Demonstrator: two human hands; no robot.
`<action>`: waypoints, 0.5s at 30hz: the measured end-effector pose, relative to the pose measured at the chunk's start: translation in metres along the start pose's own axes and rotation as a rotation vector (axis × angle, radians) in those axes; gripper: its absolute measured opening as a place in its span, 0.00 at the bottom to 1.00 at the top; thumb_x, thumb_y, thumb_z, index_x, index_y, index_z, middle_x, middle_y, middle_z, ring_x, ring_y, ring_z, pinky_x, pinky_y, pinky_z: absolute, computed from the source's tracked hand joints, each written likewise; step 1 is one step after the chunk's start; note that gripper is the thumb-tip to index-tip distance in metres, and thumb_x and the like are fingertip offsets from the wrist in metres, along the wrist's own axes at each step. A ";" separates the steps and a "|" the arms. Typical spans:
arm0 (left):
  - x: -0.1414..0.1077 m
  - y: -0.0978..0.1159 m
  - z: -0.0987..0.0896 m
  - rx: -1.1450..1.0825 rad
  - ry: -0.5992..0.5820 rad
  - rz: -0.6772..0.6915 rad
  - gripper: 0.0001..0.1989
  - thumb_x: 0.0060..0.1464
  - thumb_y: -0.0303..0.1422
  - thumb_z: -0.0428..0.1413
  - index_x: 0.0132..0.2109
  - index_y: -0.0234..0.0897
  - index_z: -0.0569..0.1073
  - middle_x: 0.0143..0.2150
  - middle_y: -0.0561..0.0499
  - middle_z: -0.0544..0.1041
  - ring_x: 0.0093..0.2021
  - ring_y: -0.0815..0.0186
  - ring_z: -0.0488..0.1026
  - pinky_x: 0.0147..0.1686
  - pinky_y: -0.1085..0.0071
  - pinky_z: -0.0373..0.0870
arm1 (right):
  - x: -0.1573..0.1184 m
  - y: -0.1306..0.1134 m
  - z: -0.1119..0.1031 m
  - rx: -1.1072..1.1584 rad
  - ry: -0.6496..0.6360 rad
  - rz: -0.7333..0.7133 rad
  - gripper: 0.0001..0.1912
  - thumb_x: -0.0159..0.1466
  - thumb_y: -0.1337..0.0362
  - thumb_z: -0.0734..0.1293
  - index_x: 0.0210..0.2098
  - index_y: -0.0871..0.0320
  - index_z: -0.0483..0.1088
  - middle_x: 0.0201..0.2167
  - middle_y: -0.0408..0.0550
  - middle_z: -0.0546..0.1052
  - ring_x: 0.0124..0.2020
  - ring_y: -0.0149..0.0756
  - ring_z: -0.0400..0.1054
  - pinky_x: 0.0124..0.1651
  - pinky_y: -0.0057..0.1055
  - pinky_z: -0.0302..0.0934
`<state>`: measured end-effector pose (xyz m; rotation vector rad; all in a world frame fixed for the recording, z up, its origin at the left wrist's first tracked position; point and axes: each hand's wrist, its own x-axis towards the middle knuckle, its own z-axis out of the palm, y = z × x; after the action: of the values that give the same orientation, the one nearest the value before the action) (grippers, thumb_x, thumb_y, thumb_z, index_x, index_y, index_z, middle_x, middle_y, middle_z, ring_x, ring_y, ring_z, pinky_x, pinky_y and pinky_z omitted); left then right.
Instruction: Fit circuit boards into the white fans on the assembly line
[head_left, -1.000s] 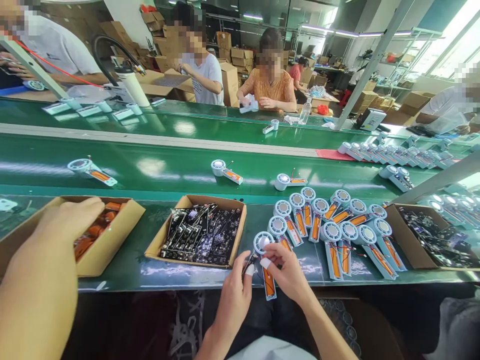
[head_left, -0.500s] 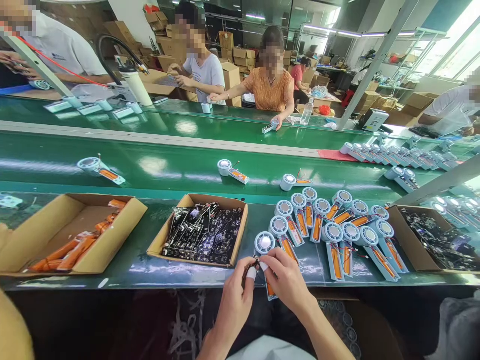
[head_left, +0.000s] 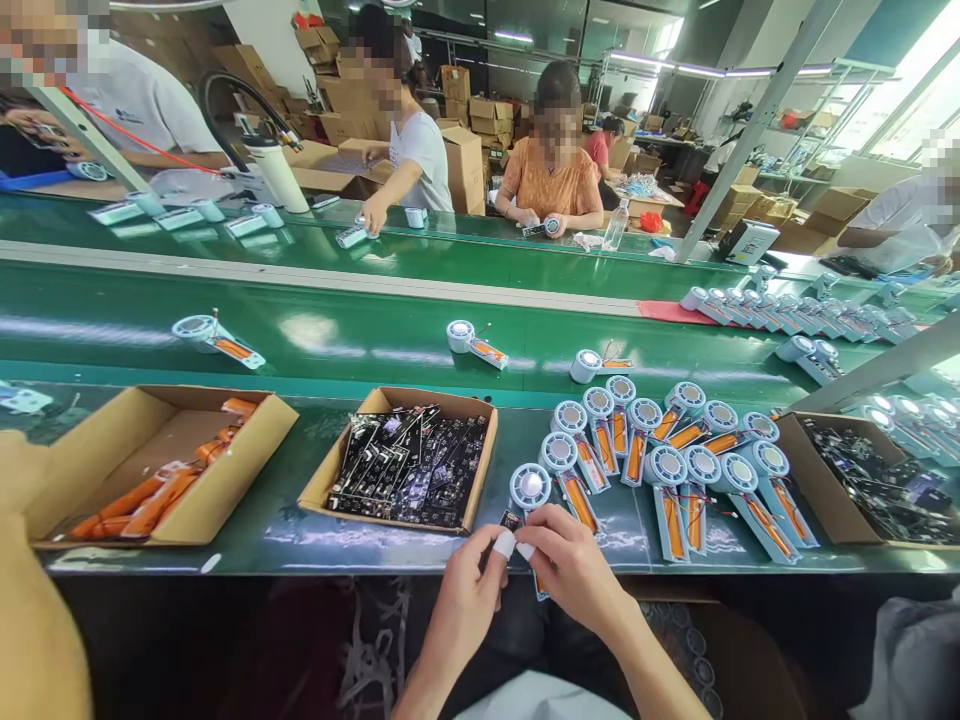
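At the bench's near edge, my left hand [head_left: 471, 590] is closed on a small black circuit board [head_left: 511, 520], whose top end shows above the fingers. Beside it, my right hand [head_left: 574, 565] pinches at the board's edge; what its fingertips hold is too small to make out. White covers sit on fingertips of both hands. Just beyond them lies a light-blue fan unit [head_left: 529, 487], its handle mostly hidden by my right hand. More open fan units [head_left: 667, 465] with orange cells lie to the right.
A box of black boards [head_left: 472, 500] stands left of my hands, a box of orange cells [head_left: 262, 450] farther left, another board box [head_left: 832, 490] at right. Fan units lie on the green belt [head_left: 360, 350]. Several people sit across; a person's arm [head_left: 37, 600] shows at left.
Both hands have shifted slightly, and more of the board's top shows. Fan units on the near belt have moved right. Across, one person reaches to the belt; another has drawn a unit in.
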<state>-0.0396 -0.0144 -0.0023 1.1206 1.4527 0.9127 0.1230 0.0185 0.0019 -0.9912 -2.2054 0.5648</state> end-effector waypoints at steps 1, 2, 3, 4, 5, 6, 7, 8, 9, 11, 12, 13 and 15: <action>0.000 -0.001 0.000 -0.005 0.001 -0.012 0.23 0.57 0.53 0.50 0.39 0.35 0.73 0.21 0.59 0.64 0.18 0.70 0.62 0.18 0.75 0.60 | 0.000 0.000 -0.001 0.034 -0.013 0.024 0.12 0.71 0.70 0.60 0.44 0.55 0.75 0.39 0.50 0.76 0.39 0.37 0.71 0.41 0.32 0.68; -0.001 -0.001 0.001 -0.008 0.006 -0.019 0.22 0.56 0.52 0.51 0.39 0.35 0.73 0.21 0.59 0.64 0.18 0.70 0.62 0.18 0.75 0.61 | 0.000 0.000 -0.002 0.068 -0.022 0.048 0.12 0.71 0.70 0.60 0.44 0.55 0.75 0.39 0.50 0.76 0.39 0.37 0.72 0.42 0.32 0.68; -0.001 -0.001 0.001 -0.010 0.013 -0.022 0.22 0.56 0.51 0.51 0.40 0.35 0.73 0.21 0.59 0.64 0.18 0.69 0.63 0.18 0.74 0.61 | 0.000 0.000 -0.002 0.092 -0.030 0.066 0.11 0.71 0.70 0.61 0.44 0.55 0.75 0.39 0.50 0.76 0.40 0.37 0.72 0.42 0.32 0.69; -0.002 -0.001 0.002 -0.011 0.021 -0.021 0.21 0.56 0.50 0.51 0.40 0.35 0.73 0.21 0.59 0.65 0.18 0.69 0.63 0.18 0.74 0.62 | 0.001 0.000 -0.002 0.106 -0.033 0.077 0.11 0.71 0.70 0.61 0.43 0.55 0.75 0.39 0.49 0.76 0.40 0.37 0.72 0.43 0.32 0.69; -0.003 -0.001 0.002 -0.013 0.027 -0.017 0.20 0.56 0.49 0.51 0.40 0.36 0.73 0.21 0.58 0.65 0.18 0.69 0.64 0.19 0.74 0.63 | 0.001 0.000 -0.002 0.108 -0.030 0.081 0.11 0.71 0.70 0.61 0.43 0.55 0.75 0.39 0.49 0.76 0.40 0.37 0.72 0.43 0.32 0.69; -0.004 -0.001 0.003 -0.016 0.029 -0.012 0.19 0.56 0.48 0.50 0.41 0.36 0.73 0.21 0.58 0.65 0.19 0.68 0.65 0.19 0.73 0.63 | 0.001 0.001 -0.001 0.105 -0.026 0.082 0.11 0.71 0.70 0.61 0.42 0.55 0.75 0.38 0.49 0.75 0.40 0.37 0.72 0.42 0.32 0.69; -0.005 -0.002 0.004 -0.018 0.029 -0.005 0.18 0.57 0.46 0.50 0.41 0.36 0.73 0.21 0.58 0.66 0.19 0.68 0.65 0.19 0.73 0.64 | 0.001 0.001 0.000 0.098 -0.019 0.084 0.11 0.70 0.70 0.61 0.41 0.55 0.75 0.38 0.49 0.75 0.40 0.38 0.72 0.42 0.33 0.69; -0.006 -0.002 0.004 -0.019 0.031 0.008 0.17 0.57 0.44 0.50 0.42 0.36 0.73 0.22 0.57 0.67 0.19 0.67 0.66 0.20 0.73 0.66 | 0.002 0.001 0.001 0.091 -0.009 0.087 0.10 0.70 0.71 0.61 0.41 0.55 0.74 0.38 0.49 0.75 0.40 0.38 0.72 0.42 0.33 0.69; -0.007 -0.002 0.005 -0.019 0.040 0.027 0.16 0.57 0.43 0.50 0.43 0.36 0.72 0.23 0.56 0.70 0.20 0.67 0.68 0.21 0.72 0.68 | 0.002 0.001 0.002 0.084 0.008 0.092 0.10 0.70 0.71 0.61 0.41 0.56 0.74 0.38 0.49 0.75 0.39 0.38 0.71 0.42 0.33 0.69; -0.008 -0.004 0.006 -0.011 0.083 0.082 0.15 0.58 0.40 0.49 0.47 0.37 0.71 0.31 0.51 0.77 0.23 0.66 0.71 0.23 0.71 0.71 | 0.003 0.000 0.004 0.069 0.054 0.106 0.10 0.68 0.73 0.61 0.41 0.56 0.73 0.38 0.49 0.74 0.39 0.38 0.71 0.41 0.32 0.69; -0.008 -0.005 0.006 -0.005 0.115 0.110 0.15 0.58 0.39 0.49 0.49 0.37 0.70 0.36 0.48 0.79 0.23 0.66 0.73 0.24 0.70 0.73 | 0.004 0.000 0.005 0.056 0.079 0.113 0.11 0.68 0.74 0.61 0.41 0.55 0.72 0.38 0.49 0.74 0.39 0.38 0.71 0.40 0.32 0.69; -0.009 -0.005 0.006 0.003 0.146 0.133 0.16 0.58 0.38 0.49 0.50 0.37 0.69 0.40 0.45 0.80 0.24 0.66 0.74 0.26 0.69 0.75 | 0.005 0.000 0.006 0.037 0.100 0.117 0.11 0.67 0.74 0.60 0.41 0.55 0.72 0.37 0.49 0.74 0.39 0.38 0.71 0.40 0.32 0.68; -0.008 -0.007 0.006 0.034 0.177 0.162 0.16 0.60 0.37 0.48 0.53 0.37 0.69 0.44 0.43 0.82 0.24 0.66 0.76 0.28 0.67 0.77 | 0.007 0.000 0.007 -0.017 0.114 0.117 0.12 0.65 0.75 0.61 0.41 0.55 0.72 0.37 0.49 0.74 0.38 0.38 0.71 0.40 0.32 0.68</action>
<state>-0.0350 -0.0243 -0.0078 1.2215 1.5415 1.1274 0.1149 0.0227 -0.0003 -1.1391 -2.0650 0.5299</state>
